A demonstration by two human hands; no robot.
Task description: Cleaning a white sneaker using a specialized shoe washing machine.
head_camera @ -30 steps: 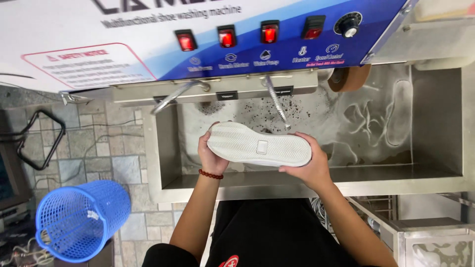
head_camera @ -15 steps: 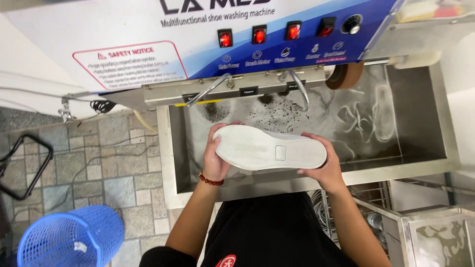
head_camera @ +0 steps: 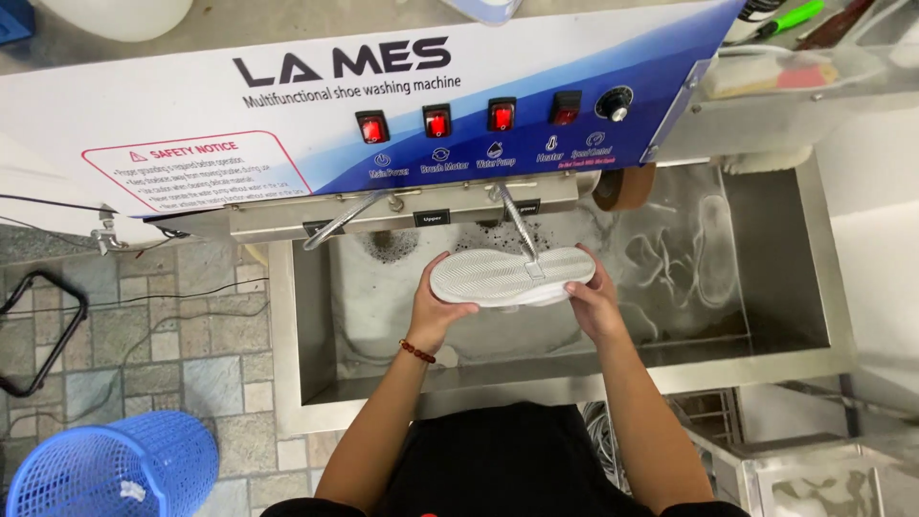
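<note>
Far left, a blue plastic mesh basket [head_camera: 110,469] sits on the grey tiled floor [head_camera: 172,325], with a black cable trailing over the tiles above it. Moving in, there's the steel wash basin [head_camera: 287,335], its wet bottom streaked with foam and dark grit near the back wall.

Now the left hand [head_camera: 438,308], a red bead bracelet [head_camera: 416,351] on its wrist: fingers curled up around the left end of a white shoe [head_camera: 512,277], thumb on the near edge, a firm grip. The shoe is held sole-up and lying sideways over the middle of the basin, clear of the bottom, its ribbed tread facing the camera.

Above it, the machine's white-and-blue control panel [head_camera: 287,124] carries four red rocker switches [head_camera: 436,122] and a black dial [head_camera: 614,103]. Two bendy metal nozzles hang from under it; the right nozzle [head_camera: 522,230] crosses in front of the sole, its tip at the shoe's middle.

The right hand [head_camera: 586,299] cups the shoe's other end, fingers wrapped underneath, closed on it just as firmly.

Further right, a brown round brush [head_camera: 627,187] pokes out below the panel, and a shelf at top right holds a sponge [head_camera: 756,77].
</note>
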